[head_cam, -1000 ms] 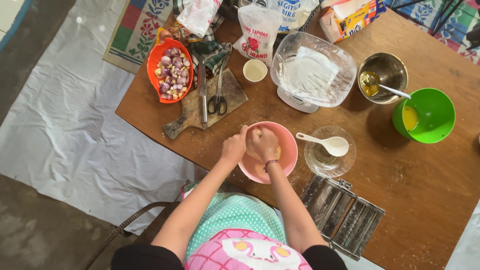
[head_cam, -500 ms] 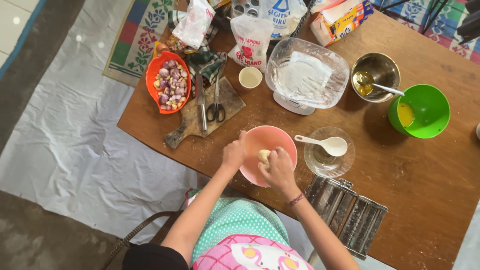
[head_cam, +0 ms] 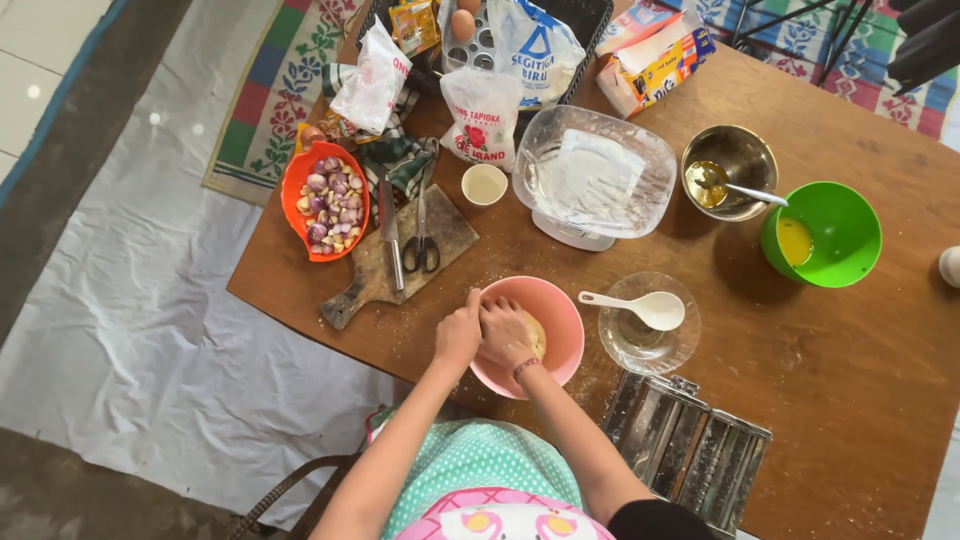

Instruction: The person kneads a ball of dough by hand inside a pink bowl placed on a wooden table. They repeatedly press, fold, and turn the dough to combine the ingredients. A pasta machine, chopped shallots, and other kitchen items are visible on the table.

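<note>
Both hands in pink bowl [head_cam: 555,315] near table's front edge: left hand [head_cam: 458,335] grips rim, right hand [head_cam: 505,335] fingers closed on dough [head_cam: 535,335]. Dough already clumped, kneading unfinished.

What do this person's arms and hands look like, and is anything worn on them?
Both forearms are bare, with no sleeves reaching them. The left hand shows no glove, and no ring can be made out at this size. The right hand is also ungloved, with a thin dark band around its wrist. A dark short sleeve edge shows near the right upper arm.
</note>
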